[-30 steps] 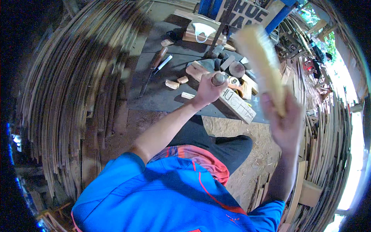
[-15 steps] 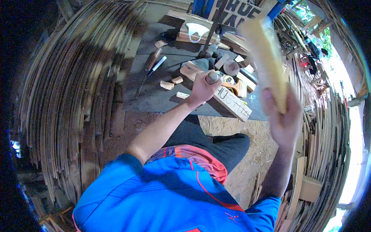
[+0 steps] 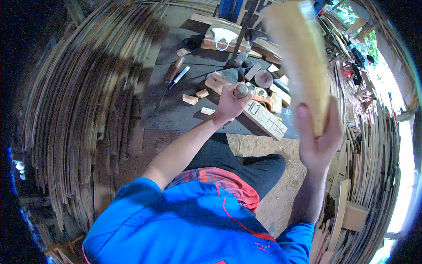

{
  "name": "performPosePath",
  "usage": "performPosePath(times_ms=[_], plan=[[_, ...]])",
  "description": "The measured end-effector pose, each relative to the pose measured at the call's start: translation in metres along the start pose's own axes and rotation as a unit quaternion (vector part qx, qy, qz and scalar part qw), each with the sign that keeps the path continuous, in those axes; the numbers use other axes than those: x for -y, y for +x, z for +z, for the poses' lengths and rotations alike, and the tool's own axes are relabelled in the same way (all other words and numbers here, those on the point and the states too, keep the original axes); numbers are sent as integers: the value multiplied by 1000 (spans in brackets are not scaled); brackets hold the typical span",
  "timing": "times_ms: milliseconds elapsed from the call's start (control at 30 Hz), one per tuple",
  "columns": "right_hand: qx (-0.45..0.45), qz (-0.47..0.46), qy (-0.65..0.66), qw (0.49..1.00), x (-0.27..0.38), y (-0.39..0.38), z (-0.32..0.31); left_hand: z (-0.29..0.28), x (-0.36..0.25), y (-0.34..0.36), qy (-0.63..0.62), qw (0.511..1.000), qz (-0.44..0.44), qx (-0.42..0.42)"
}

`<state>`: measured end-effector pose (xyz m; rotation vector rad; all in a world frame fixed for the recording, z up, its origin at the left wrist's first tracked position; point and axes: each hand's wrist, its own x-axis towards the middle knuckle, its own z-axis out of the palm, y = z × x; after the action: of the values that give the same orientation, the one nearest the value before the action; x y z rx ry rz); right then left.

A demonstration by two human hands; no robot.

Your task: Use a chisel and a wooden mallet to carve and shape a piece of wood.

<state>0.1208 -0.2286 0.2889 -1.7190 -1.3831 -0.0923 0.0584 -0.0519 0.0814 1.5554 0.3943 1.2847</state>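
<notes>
Head view: The right hand (image 3: 318, 141) is raised well above the desk (image 3: 176, 114) and its grip is clenched around the lower end of a pale wooden mallet (image 3: 299, 57). The mallet is light yellow, long and blunt, wider toward its upper end, and blurred in the picture. The left hand (image 3: 231, 103) rests low over the desk, its grip clenched on a round-topped tool handle (image 3: 240, 90); the tool's lower part is hidden by the fingers. The handle stands just beside a pale rectangular wooden block (image 3: 266, 119) that lies at the desk's near right edge.

Left of the left hand, the dark desk surface carries small wood offcuts (image 3: 190, 99) and a long chisel with a brown handle (image 3: 169, 81); these lie apart from the hand, with bare surface between. Behind the hand, wood pieces crowd the desk closely. Stacked thin wooden strips (image 3: 79, 123) curve around the left side, and more strips close in on the right. Sawdust-covered floor (image 3: 281, 193) shows between the desk's near edge and the person's knees
</notes>
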Motion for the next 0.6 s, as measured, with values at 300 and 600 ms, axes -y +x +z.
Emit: performPosePath(times_ms=[300, 600], plan=[[131, 13, -126, 983, -31, -30, 8, 7, 2, 0, -75, 997, -4, 0], [-70, -52, 91, 992, -26, -17, 13, 3, -4, 1, 13, 999, 33, -3]])
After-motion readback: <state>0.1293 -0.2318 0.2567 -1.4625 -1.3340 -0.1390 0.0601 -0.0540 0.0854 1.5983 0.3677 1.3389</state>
